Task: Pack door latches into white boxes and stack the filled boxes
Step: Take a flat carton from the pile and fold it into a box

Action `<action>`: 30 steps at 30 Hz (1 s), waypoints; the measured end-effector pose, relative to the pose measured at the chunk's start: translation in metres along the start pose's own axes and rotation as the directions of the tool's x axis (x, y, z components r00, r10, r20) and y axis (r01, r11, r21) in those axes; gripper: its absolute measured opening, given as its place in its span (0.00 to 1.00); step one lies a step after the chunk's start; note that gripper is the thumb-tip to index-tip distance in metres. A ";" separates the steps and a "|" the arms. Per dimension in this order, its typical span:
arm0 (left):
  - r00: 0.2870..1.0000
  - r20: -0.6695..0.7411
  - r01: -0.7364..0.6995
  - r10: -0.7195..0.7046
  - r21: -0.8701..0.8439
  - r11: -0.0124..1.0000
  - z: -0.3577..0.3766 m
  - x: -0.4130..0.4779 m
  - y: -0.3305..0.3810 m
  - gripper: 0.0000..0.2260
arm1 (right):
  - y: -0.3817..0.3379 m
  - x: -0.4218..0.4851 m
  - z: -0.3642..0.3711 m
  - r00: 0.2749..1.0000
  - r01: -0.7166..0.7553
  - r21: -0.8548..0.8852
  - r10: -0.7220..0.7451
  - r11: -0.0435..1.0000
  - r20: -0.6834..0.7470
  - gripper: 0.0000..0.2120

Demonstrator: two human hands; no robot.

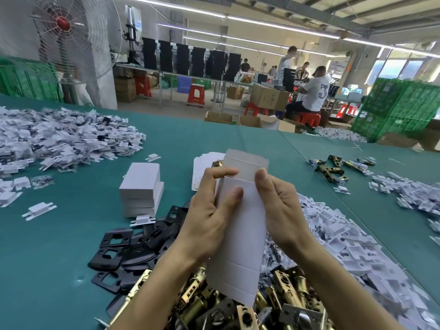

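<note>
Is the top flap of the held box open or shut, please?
Open: on the box the top flap stands up, untucked.

An upright white box (240, 236), top flap open, is held above heaped brass latches (285, 287), right of stacked closed boxes (140, 184).

The tall white cardboard box (238, 234) is smooth, matt paperboard with faint creased fold lines. The stack of closed white boxes (140, 186) to its left has the same dull, unprinted finish. Below it the brass-coloured metal door latches (288, 289) are glossy and catch bright glints, the flat black strike plates (116, 236) at its lower left look like metal with a satin sheen, and the teal counter (47, 258) beneath is a smooth, matt sheet.
</note>
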State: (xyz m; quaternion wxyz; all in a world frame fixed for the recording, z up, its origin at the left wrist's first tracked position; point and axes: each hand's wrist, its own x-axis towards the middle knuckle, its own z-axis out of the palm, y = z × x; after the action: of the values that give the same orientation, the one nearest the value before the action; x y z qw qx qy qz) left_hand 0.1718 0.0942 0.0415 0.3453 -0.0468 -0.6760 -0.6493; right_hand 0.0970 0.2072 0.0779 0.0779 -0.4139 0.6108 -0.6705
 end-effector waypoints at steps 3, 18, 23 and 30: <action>0.998 -0.051 -0.025 0.024 -0.023 0.999 0.000 0.000 0.002 0.06 | 0.000 -0.004 -0.004 0.998 0.058 -0.041 -0.056 0.997 0.042 0.10; 0.978 0.157 0.136 -0.139 0.026 0.990 -0.010 0.001 0.010 0.17 | -0.004 -0.011 -0.032 0.997 -0.039 0.014 0.038 0.999 0.071 0.13; 0.983 0.123 0.121 -0.134 0.108 0.987 -0.014 0.003 0.008 0.15 | -0.004 -0.012 -0.039 0.979 -0.087 -0.016 0.089 0.996 0.181 0.09; 0.985 0.162 0.044 -0.056 0.078 0.996 -0.018 0.003 0.010 0.09 | -0.011 -0.009 -0.039 0.988 -0.045 -0.002 0.045 0.999 0.148 0.26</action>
State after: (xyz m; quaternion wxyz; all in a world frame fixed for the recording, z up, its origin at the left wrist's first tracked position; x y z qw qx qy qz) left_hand 0.1814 0.0781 0.0501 0.2737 -0.0704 -0.7267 -0.6261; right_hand 0.0817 0.2451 0.0866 0.1384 -0.4484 0.6121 -0.6365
